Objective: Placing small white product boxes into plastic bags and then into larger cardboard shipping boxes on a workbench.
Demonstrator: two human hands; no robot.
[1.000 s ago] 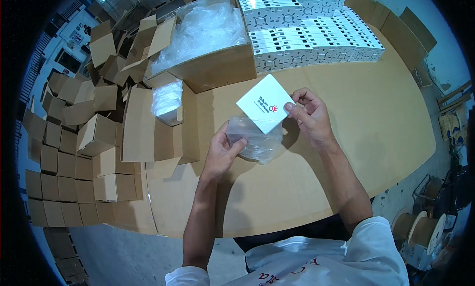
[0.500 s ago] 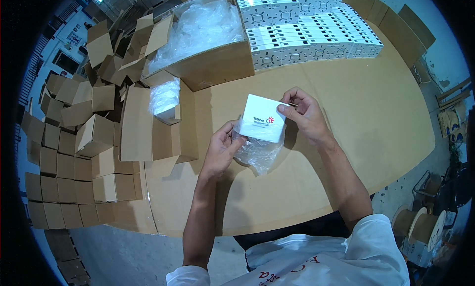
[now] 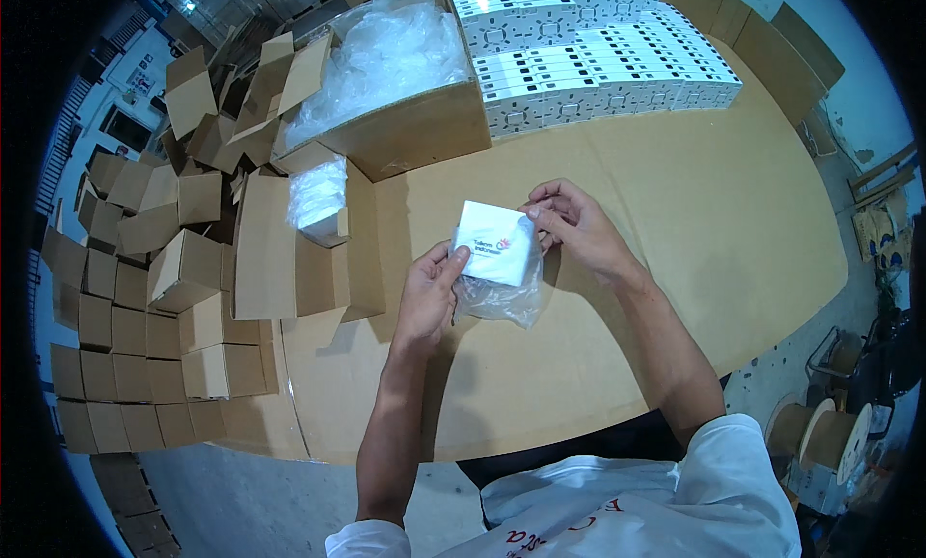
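2 hands, left hand (image 3: pixel 427 293) and right hand (image 3: pixel 577 232), hold 1 white box (image 3: pixel 494 254) in 1 clear bag (image 3: pixel 502 298).

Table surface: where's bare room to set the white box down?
Bare tabletop lies right of the right hand, below the white trays; more lies near the table's front edge. The left side is crowded with small cartons and an open carton.
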